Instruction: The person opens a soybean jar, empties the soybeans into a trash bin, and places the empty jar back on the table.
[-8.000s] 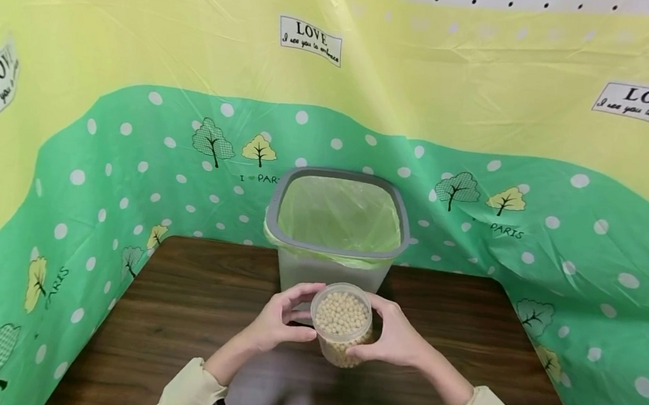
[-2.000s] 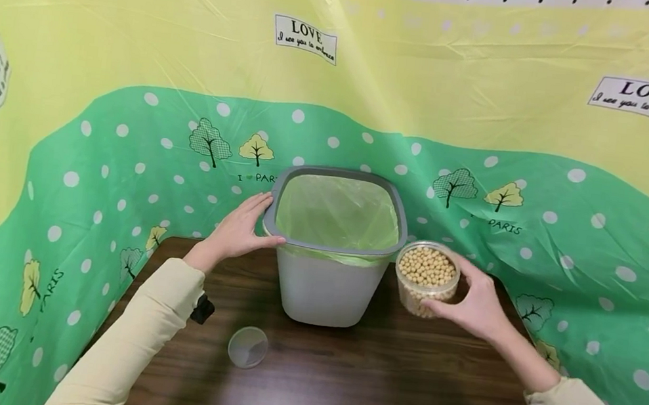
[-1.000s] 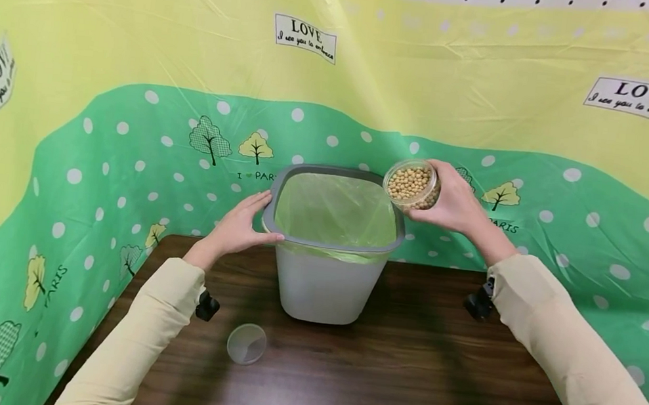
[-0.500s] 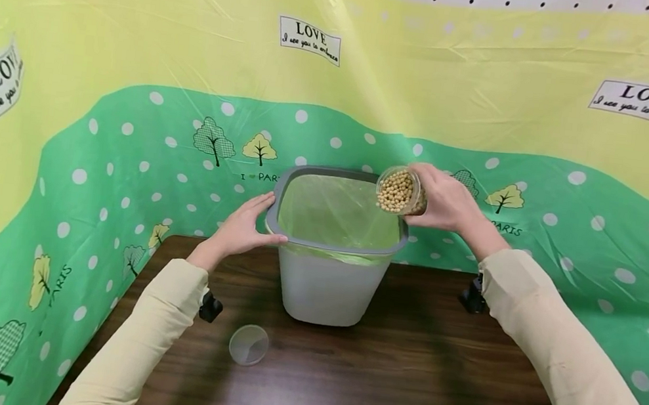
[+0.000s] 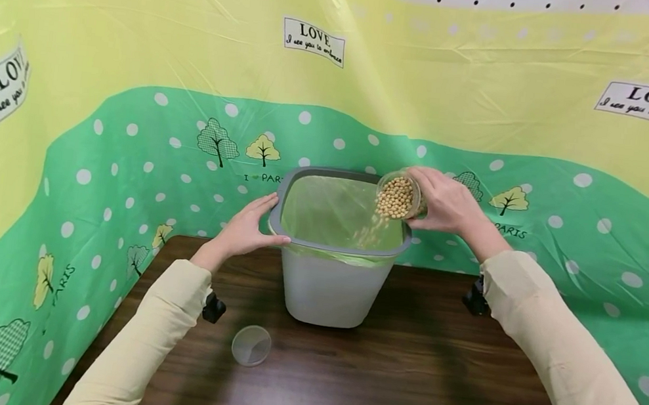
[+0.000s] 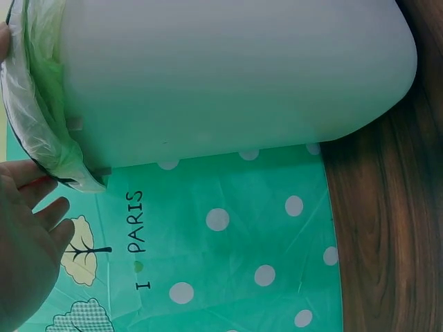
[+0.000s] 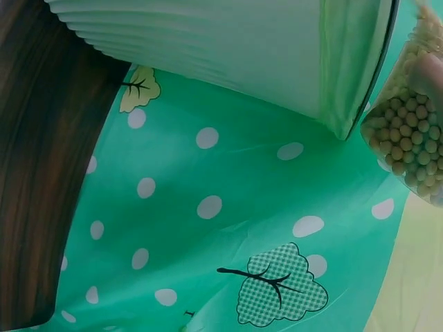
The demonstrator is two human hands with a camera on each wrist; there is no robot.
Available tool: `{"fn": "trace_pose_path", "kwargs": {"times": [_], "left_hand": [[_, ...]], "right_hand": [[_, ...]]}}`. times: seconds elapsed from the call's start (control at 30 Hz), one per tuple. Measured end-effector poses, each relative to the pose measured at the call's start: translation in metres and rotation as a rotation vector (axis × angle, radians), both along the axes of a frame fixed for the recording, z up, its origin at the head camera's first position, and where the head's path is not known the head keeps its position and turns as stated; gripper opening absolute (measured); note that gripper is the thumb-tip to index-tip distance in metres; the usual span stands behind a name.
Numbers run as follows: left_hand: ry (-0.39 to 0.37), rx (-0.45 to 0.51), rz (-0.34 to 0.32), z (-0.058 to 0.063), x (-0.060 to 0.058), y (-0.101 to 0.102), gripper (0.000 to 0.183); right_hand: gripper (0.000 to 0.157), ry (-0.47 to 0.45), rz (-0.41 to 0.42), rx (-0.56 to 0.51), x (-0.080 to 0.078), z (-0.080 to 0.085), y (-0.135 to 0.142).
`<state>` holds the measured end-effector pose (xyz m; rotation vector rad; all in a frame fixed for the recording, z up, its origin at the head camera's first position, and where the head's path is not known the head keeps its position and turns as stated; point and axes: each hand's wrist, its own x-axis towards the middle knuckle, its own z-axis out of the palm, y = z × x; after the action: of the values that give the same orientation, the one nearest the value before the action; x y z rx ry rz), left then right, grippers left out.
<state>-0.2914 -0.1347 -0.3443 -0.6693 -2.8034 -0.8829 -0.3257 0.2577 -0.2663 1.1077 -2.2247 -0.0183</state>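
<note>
A clear plastic jar of round beige soybeans is tilted over the right side of a white trash can. My right hand grips the jar from its right side. Loose soybeans fall from its mouth into the can. My left hand rests on the left front corner of the can's grey rim, fingers straight and thumb spread. Several of its fingers touch beneath the rim in the left wrist view. A green bag lines the can. The right wrist view shows many soybeans inside the jar.
A round clear lid lies on the dark wooden table, in front and left of the can. A green and yellow printed curtain hangs behind the table and along both sides.
The lid came off and lies on the table. My left hand moved to the can's rim. My right hand carried the jar over the can and tipped it; soybeans are now falling.
</note>
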Motion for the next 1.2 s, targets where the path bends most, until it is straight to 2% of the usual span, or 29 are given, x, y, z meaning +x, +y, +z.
{"fn": "trace_pose_path", "kwargs": {"times": [0.63,0.93,1.2], "left_hand": [[-0.007,0.011,-0.008,0.001,0.001,0.0,0.093],[-0.006,0.013,0.0,-0.002,-0.001,-0.001,0.094],[-0.021,0.02,0.001,-0.002,-0.002,-0.001,0.095]], "right_hand": [[0.098,0.083,0.042,0.1,-0.007,0.011,-0.012],[0.096,0.042,0.044,0.227,-0.01,0.018,-0.017],[0.096,-0.004,0.063,0.258,-0.016,0.021,-0.021]]}}
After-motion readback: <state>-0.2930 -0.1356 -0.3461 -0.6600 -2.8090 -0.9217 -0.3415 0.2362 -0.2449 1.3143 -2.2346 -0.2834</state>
